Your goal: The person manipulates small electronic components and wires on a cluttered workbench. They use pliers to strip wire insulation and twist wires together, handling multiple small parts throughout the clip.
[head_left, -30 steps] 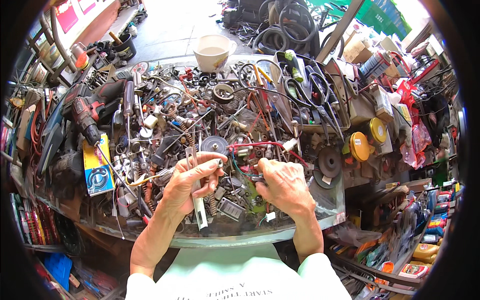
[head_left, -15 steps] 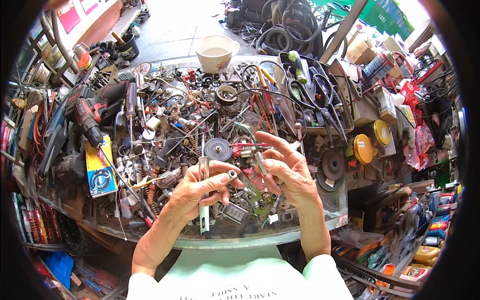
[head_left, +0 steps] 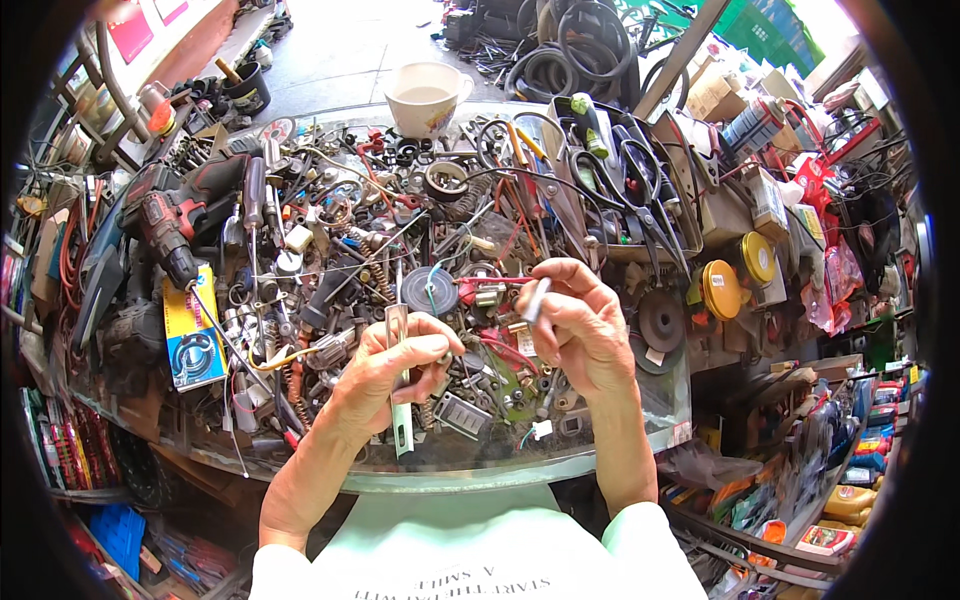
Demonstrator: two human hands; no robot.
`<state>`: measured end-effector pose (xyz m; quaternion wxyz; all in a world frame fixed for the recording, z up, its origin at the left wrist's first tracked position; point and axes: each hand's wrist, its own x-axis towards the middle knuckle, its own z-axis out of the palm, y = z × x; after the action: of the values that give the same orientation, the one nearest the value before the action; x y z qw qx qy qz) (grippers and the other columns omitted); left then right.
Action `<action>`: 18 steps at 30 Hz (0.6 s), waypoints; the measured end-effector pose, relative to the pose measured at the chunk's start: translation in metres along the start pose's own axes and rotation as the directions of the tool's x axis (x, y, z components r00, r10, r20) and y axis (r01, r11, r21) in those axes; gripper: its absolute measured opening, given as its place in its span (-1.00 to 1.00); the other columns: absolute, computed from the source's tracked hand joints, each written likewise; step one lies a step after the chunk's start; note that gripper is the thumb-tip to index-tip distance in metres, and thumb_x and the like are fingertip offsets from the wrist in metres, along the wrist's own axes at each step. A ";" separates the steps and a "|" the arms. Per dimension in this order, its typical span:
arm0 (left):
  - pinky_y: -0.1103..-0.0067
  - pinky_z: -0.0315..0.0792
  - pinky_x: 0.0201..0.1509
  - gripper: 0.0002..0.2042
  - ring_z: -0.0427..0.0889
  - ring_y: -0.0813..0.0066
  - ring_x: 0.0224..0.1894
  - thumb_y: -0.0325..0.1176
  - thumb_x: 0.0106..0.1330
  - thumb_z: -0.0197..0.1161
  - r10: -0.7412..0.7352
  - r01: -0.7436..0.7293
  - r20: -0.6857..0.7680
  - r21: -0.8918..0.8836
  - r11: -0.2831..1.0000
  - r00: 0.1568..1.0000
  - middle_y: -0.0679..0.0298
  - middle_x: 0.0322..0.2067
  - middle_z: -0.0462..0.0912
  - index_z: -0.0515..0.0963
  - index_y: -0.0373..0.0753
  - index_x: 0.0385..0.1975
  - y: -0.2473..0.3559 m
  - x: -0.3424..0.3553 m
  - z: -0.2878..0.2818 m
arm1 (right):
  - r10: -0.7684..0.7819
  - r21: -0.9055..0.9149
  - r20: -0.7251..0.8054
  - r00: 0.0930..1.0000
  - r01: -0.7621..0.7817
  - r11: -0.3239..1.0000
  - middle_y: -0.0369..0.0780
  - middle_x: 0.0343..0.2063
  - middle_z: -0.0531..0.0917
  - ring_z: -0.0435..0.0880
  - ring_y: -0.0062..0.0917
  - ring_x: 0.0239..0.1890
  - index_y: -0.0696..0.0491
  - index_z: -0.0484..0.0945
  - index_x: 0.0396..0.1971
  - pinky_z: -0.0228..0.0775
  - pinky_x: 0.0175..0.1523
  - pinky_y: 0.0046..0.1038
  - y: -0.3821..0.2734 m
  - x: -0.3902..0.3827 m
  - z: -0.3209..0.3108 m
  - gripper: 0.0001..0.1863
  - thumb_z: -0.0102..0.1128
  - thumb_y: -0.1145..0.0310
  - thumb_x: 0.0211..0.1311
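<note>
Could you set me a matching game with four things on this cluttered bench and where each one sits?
Things:
1. white cup
2. power drill
3. metal strip
4. yellow disc

Places:
A. in the left hand
B. far edge, middle
C. right of the right hand
D. left side of the bench

Pairs: 1-B, 2-D, 3-A, 4-C

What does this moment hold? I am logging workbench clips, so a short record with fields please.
Setting: glass-topped table heaped with metal parts and tools
Left hand: grip shut on a flat metal bar, held upright
Right hand: grip shut on a small silver rod
Near the hands: dark round disc, red-handled tool
Far edge: white cup
Left side: red and black power drill
Right side: yellow discs
</note>
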<state>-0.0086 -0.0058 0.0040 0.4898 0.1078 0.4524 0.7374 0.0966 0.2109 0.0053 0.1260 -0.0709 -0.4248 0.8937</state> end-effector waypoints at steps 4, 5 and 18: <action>0.80 0.09 -0.70 -0.83 0.45 0.73 -0.66 -0.34 0.35 0.30 0.014 -0.014 -0.018 -0.010 1.000 1.000 0.29 -0.56 0.57 0.57 -0.33 -0.34 -0.001 0.000 0.004 | 0.022 -0.104 -0.030 0.999 -0.025 0.994 -0.04 -0.24 0.70 0.52 -0.68 -0.63 0.23 0.51 -0.15 0.31 -0.60 -0.67 0.004 -0.002 0.012 -0.74 0.35 0.54 0.20; 0.80 0.09 -0.70 -0.84 0.45 0.73 -0.66 -0.35 0.34 0.31 0.016 -0.016 -0.012 0.010 1.000 1.000 0.29 -0.55 0.57 0.58 -0.34 -0.31 -0.001 0.000 0.004 | 0.048 -0.124 -0.041 0.998 -0.053 0.991 -0.06 -0.24 0.70 0.53 -0.70 -0.60 0.21 0.53 -0.21 0.30 -0.58 -0.68 0.004 -0.002 0.016 -0.76 0.38 0.56 0.17; 0.82 0.09 -0.76 -0.81 0.54 0.69 -0.67 -0.38 0.38 0.18 0.116 -0.130 -0.107 -0.134 0.982 0.987 0.14 -0.41 0.72 0.61 -0.39 -0.21 -0.002 0.000 -0.004 | -0.016 -0.616 0.173 0.985 0.121 0.779 -0.29 -0.26 0.62 0.55 -0.81 -0.40 0.18 0.62 -0.28 0.35 -0.41 -0.72 0.017 -0.007 0.022 -0.85 0.38 0.61 0.15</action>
<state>-0.0094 -0.0075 -0.0001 0.4266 0.0642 0.4154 0.8008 0.0951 0.1818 0.0059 0.0939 -0.0221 -0.7073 0.7003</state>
